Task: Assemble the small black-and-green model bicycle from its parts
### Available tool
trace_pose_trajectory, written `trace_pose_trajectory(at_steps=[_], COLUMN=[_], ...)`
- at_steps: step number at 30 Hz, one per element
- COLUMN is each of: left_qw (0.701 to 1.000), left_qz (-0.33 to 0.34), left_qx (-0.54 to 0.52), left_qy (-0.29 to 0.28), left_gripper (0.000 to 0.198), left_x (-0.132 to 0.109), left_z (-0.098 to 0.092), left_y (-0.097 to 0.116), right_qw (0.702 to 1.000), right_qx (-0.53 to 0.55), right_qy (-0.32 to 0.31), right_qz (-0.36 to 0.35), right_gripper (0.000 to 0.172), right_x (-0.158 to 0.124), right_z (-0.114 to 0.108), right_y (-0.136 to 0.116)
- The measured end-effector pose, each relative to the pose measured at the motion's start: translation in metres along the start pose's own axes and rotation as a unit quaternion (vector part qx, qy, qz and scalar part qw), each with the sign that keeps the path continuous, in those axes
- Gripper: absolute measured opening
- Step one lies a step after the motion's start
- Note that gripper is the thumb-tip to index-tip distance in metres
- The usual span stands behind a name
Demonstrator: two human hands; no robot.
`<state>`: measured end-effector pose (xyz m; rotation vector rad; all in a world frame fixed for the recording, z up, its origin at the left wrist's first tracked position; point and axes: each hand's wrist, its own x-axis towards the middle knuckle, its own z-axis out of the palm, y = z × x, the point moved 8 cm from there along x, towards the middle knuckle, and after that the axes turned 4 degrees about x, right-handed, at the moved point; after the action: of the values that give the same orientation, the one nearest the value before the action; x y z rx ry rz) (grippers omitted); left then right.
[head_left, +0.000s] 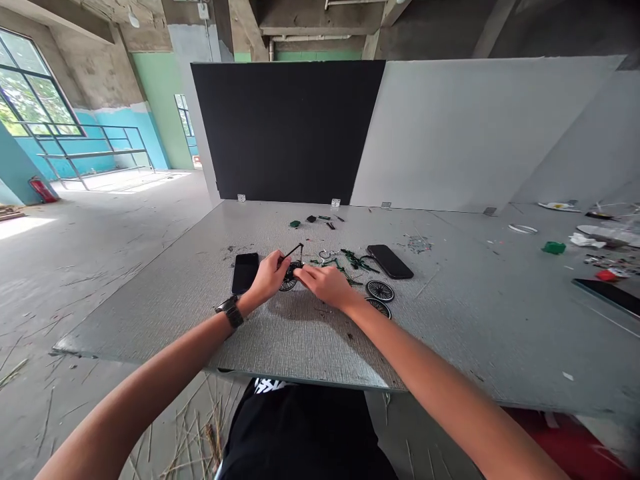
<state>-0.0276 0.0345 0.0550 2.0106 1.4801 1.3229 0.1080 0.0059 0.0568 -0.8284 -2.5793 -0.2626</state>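
Observation:
Over the grey table, my left hand [270, 275] is closed on a small black model bicycle [294, 268], of which a thin bar and a spoked wheel show. From the other side, my right hand [326, 283] pinches the same piece, its fingertips hiding part of it. Just past my right hand lie dark green bicycle parts [357, 260]. Two loose spoked wheels, one of them a whole wheel [380, 291] and the other partly behind my right forearm, rest to the right.
A black phone [245, 272] lies left of my hands and another phone [391, 261] to the right. Small green and black pieces [295, 225] sit farther back. Black and white panels [290, 133] stand along the table's rear edge. Clutter with a green piece [554, 247] is far right.

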Motion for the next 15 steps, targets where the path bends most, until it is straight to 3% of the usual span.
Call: trace_pose_trajectory(at_steps=[4, 8, 10, 13, 15], left_qw=[0.999, 0.996, 0.995, 0.994, 0.994], left_qz=[0.026, 0.036, 0.044, 0.041, 0.041], left_qx=[0.039, 0.076, 0.086, 0.091, 0.087], left_qy=[-0.02, -0.023, -0.034, -0.047, -0.048], left_gripper=[0.029, 0.029, 0.03, 0.03, 0.029], left_x=[-0.006, -0.008, -0.007, -0.006, -0.006], left_z=[0.001, -0.002, -0.002, -0.001, -0.001], left_y=[0.007, 0.009, 0.007, 0.002, 0.0], right_qw=[0.989, 0.942, 0.953, 0.985, 0.992], right_qx=[0.12, 0.234, 0.205, 0.079, 0.01], right_qy=[0.06, 0.152, 0.139, 0.076, 0.047], right_qz=[0.063, 0.186, 0.175, 0.13, 0.117], right_gripper=[0.027, 0.023, 0.024, 0.033, 0.041], right_x=[0.003, 0.002, 0.004, 0.005, 0.004], right_z=[0.0, -0.006, -0.008, -0.008, -0.008], right_y=[-0.004, 0.012, 0.012, 0.009, 0.01])
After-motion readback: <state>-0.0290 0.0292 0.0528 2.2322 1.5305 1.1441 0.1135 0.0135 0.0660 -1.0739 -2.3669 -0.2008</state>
